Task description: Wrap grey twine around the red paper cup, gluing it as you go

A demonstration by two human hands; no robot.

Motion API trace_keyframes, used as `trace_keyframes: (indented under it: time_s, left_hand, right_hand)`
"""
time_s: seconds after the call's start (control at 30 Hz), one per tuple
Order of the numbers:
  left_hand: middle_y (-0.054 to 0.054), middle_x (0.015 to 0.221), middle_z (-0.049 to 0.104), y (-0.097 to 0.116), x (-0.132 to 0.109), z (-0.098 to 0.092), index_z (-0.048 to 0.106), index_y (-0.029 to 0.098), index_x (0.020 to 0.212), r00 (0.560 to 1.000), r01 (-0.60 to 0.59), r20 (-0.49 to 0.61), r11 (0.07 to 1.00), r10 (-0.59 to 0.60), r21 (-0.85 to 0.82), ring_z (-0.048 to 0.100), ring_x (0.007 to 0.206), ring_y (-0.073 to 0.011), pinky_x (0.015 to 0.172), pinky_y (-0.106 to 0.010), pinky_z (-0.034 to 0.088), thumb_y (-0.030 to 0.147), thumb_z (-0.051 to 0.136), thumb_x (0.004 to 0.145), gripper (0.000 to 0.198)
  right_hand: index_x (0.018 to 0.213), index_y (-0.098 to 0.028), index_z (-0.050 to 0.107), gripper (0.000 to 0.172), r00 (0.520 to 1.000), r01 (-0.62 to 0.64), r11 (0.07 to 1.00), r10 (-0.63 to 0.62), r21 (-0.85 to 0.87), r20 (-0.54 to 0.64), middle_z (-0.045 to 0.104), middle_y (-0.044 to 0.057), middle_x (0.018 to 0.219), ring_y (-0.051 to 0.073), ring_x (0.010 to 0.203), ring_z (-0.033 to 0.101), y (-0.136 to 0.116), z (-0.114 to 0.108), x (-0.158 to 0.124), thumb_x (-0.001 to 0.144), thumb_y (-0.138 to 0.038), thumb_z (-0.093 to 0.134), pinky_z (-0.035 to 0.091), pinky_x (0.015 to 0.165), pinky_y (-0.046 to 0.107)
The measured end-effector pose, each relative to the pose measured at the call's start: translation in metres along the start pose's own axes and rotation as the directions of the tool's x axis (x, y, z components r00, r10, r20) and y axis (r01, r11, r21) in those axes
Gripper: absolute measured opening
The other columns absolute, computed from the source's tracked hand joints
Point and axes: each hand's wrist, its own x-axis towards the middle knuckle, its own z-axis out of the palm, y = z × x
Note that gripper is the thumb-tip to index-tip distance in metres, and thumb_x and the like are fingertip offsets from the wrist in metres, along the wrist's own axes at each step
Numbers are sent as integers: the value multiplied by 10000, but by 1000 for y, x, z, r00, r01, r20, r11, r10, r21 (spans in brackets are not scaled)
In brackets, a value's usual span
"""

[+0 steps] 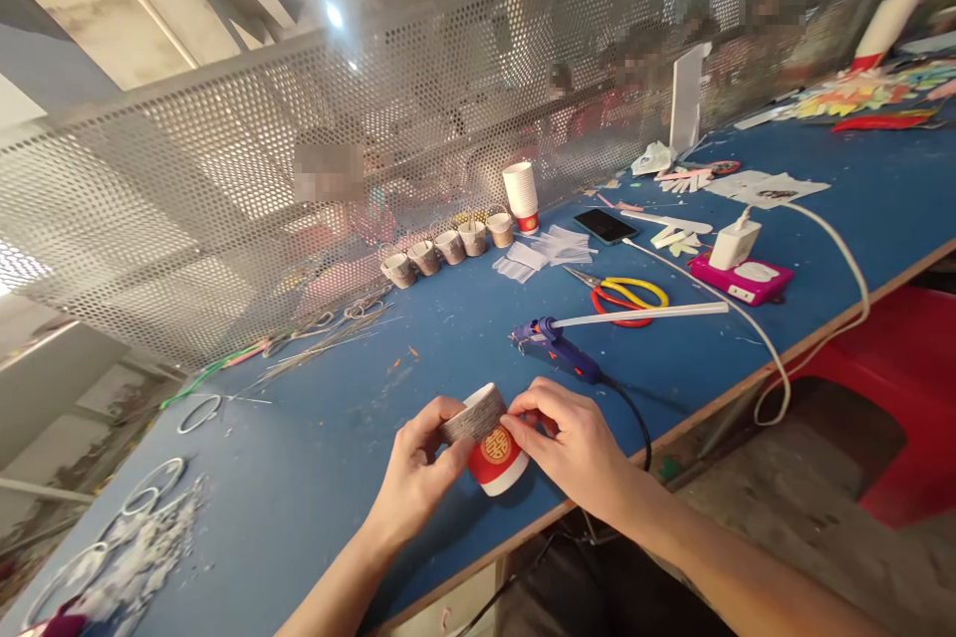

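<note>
A red and white paper cup (496, 458) with a gold emblem is tilted over the near edge of the blue table. Around one end of it runs a grey-brown textured strip (478, 415). My left hand (425, 453) is closed on the cup, with fingers and thumb at its left side over the strip. At the strip's right end, the thumb and forefinger of my right hand (557, 428) are pinched together against the cup. Just beyond my hands, a blue glue gun (557, 348) with a long white glue stick (642, 316) lies on the table.
Red-and-yellow-handled scissors (627, 297) lie behind the glue gun. Several wrapped cups (448, 246) and a stack of paper cups (521, 194) line the perforated screen (246, 189). A phone (604, 226), a pink power strip (741, 277) and a looping white cable (858, 279) are at right.
</note>
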Motion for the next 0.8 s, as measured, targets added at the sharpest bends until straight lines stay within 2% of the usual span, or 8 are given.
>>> trace_keyframes:
  time_s: [0.1, 0.17, 0.27, 0.4, 0.5, 0.6, 0.73, 0.8]
  left_hand:
    - [18, 666, 522, -8, 0, -2, 574, 166, 693, 999, -34, 21, 997, 35, -73, 449, 632, -125, 592, -221, 379, 273, 554, 766, 131]
    - [13, 647, 510, -11, 0, -2, 572, 167, 674, 998, -51, 20, 993, 54, -106, 435, 626, -130, 590, -230, 372, 285, 525, 786, 170]
    - [1, 621, 479, -10, 0, -1, 549, 168, 626, 999, -49, 11, 992, 51, -113, 414, 624, -142, 596, -249, 369, 323, 488, 804, 244]
    - [-10, 625, 475, -8, 1, -1, 556, 169, 622, 999, -33, 31, 983, 39, -179, 407, 631, -149, 597, -261, 369, 310, 502, 796, 231]
    - [-15, 619, 491, -9, 3, -1, 581, 166, 622, 998, -29, 39, 967, 40, -254, 414, 626, -153, 591, -267, 367, 299, 524, 776, 211]
    - [-12, 599, 499, -9, 5, -2, 592, 165, 597, 998, -17, 53, 945, 36, -327, 419, 612, -151, 584, -269, 366, 284, 541, 750, 200]
    - [-10, 590, 523, -8, 7, -1, 604, 162, 581, 997, -2, 66, 914, 31, -407, 433, 602, -148, 588, -270, 369, 264, 546, 736, 194]
    - [-8, 596, 534, -8, 8, 0, 603, 163, 581, 997, -10, 68, 905, 42, -425, 439, 609, -146, 604, -269, 375, 259, 546, 740, 194]
  right_hand:
    - [714, -196, 572, 139, 997, -70, 994, 68, 78, 27, 533, -22, 658, 106, 579, 491, -1, 0, 1, 852, -214, 571, 395, 569, 225]
    - [690, -193, 574, 155, 986, -160, 974, 151, 162, 68, 526, -28, 634, 103, 561, 472, -1, -1, 2, 834, -246, 586, 386, 538, 218]
    - [675, -188, 575, 168, 940, -333, 897, 293, 292, 173, 524, -34, 608, 103, 549, 454, 0, -3, 4, 796, -299, 613, 374, 503, 210]
    - [697, -183, 572, 172, 882, -469, 774, 380, 426, 279, 532, -31, 628, 109, 578, 467, 4, -3, 6, 740, -327, 654, 384, 527, 220]
    - [715, -183, 572, 184, 854, -520, 710, 418, 475, 310, 530, -32, 644, 113, 595, 479, 8, -2, 7, 712, -332, 680, 393, 547, 226]
    - [713, -183, 574, 210, 850, -527, 692, 430, 494, 305, 538, -29, 657, 120, 618, 496, 11, 0, 6, 709, -356, 692, 402, 570, 233]
    - [733, -183, 572, 264, 839, -543, 654, 445, 528, 311, 534, -27, 653, 122, 618, 499, 11, -1, 5, 771, -433, 646, 404, 574, 239]
    - [811, -180, 583, 293, 826, -562, 613, 445, 555, 346, 575, -6, 716, 136, 670, 537, 11, -2, 4, 807, -472, 604, 428, 608, 252]
